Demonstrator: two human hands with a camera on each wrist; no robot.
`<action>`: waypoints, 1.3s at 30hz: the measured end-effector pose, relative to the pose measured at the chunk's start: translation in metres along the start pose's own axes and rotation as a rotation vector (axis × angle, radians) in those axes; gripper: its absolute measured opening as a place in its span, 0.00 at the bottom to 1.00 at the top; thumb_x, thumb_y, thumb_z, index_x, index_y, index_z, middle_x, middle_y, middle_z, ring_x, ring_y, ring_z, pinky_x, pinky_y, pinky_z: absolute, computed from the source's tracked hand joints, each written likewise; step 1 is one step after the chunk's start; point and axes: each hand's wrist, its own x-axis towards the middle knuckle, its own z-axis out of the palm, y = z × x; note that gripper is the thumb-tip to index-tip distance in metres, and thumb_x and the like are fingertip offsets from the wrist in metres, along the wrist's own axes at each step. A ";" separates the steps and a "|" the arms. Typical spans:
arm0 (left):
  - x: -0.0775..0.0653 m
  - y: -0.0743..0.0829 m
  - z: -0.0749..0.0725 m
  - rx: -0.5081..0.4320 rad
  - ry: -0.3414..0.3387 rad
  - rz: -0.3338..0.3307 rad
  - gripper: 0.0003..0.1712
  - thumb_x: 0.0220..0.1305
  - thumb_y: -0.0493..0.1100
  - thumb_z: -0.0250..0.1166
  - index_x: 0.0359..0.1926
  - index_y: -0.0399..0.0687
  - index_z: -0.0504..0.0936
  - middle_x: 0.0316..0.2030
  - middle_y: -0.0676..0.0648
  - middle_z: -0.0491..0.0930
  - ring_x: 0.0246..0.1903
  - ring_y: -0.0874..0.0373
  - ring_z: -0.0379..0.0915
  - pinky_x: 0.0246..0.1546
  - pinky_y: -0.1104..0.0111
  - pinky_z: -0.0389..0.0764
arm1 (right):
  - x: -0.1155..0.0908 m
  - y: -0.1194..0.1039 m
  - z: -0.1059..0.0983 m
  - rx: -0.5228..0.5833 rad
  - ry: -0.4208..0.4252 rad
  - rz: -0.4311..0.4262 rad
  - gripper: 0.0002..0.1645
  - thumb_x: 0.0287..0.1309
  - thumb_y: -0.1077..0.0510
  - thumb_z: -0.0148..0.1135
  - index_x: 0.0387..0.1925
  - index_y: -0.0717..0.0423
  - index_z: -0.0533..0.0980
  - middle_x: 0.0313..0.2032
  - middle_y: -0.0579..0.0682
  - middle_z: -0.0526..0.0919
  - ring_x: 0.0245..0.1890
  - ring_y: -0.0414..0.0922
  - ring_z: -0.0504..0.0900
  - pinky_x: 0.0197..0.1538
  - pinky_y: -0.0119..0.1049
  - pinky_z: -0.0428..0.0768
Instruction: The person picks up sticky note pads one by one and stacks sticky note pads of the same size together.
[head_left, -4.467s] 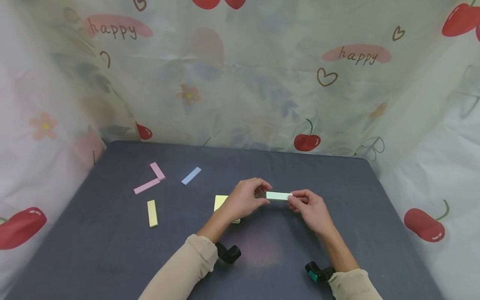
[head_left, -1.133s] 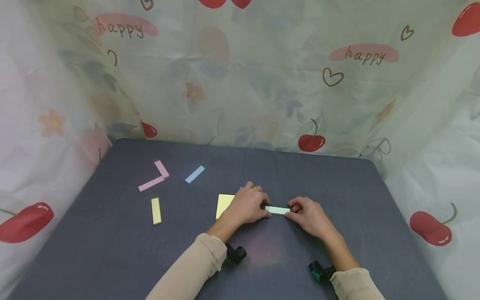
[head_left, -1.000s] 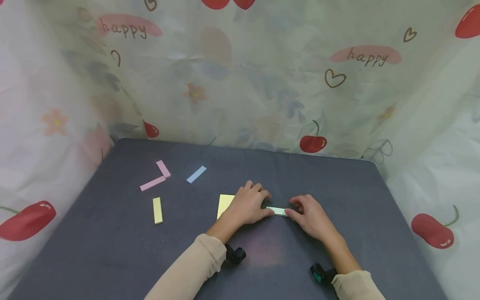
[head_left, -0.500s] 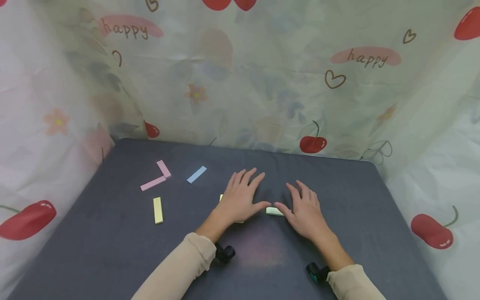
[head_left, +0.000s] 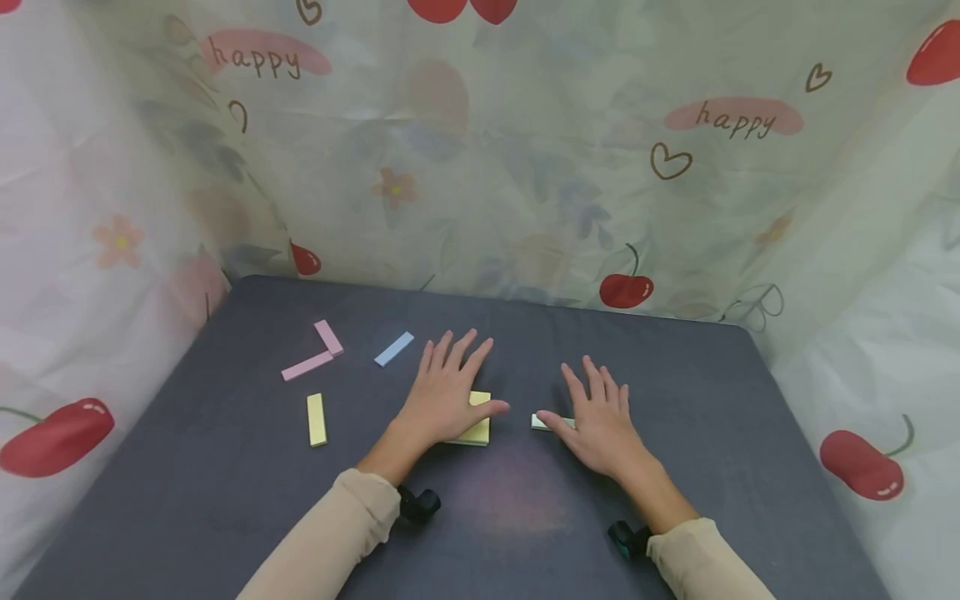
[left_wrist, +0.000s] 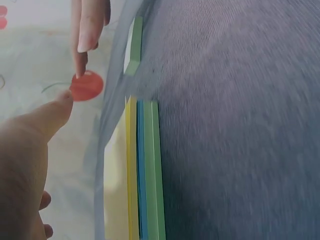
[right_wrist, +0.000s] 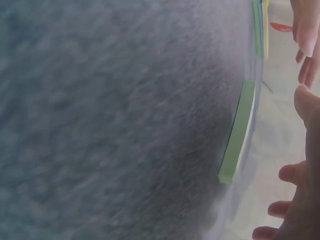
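My left hand [head_left: 438,402] hovers with spread fingers over a square stack of sticky note pads [head_left: 478,432], partly hiding it. In the left wrist view the stack [left_wrist: 116,185] shows yellow on top, then blue, with green at the bottom. To its right lies a narrow green sticky note pad [head_left: 540,422], pale on its upper face. My right hand [head_left: 603,433], fingers spread, is held above that green pad and covers its right part. The right wrist view shows the pad's green side [right_wrist: 239,132] lying on the table, apart from the hand. Neither hand holds anything.
On the left of the dark table [head_left: 225,500] lie two narrow pink pads [head_left: 307,367] end to end at an angle, a yellow strip pad [head_left: 317,420] and a blue one [head_left: 393,349]. A printed curtain [head_left: 510,208] rises behind the table's far edge.
Both hands earlier held the green strip pad in the air, then lowered it to the table. They let go, fingers spread, and the left hand moved left over the stack.
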 end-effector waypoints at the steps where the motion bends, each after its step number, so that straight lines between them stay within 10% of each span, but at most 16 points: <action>1: -0.001 -0.003 -0.001 -0.001 0.002 -0.009 0.57 0.60 0.81 0.55 0.82 0.63 0.49 0.82 0.48 0.47 0.81 0.39 0.41 0.78 0.40 0.45 | 0.001 -0.002 0.000 0.001 -0.002 -0.007 0.55 0.65 0.24 0.52 0.81 0.48 0.51 0.81 0.62 0.43 0.80 0.68 0.43 0.74 0.75 0.42; 39: -0.031 -0.092 -0.005 -0.114 0.114 -0.362 0.52 0.67 0.69 0.61 0.81 0.48 0.52 0.79 0.35 0.51 0.78 0.31 0.42 0.76 0.37 0.46 | 0.085 -0.106 -0.005 -0.091 -0.134 -0.208 0.53 0.67 0.22 0.46 0.82 0.43 0.47 0.82 0.56 0.45 0.82 0.60 0.45 0.78 0.66 0.48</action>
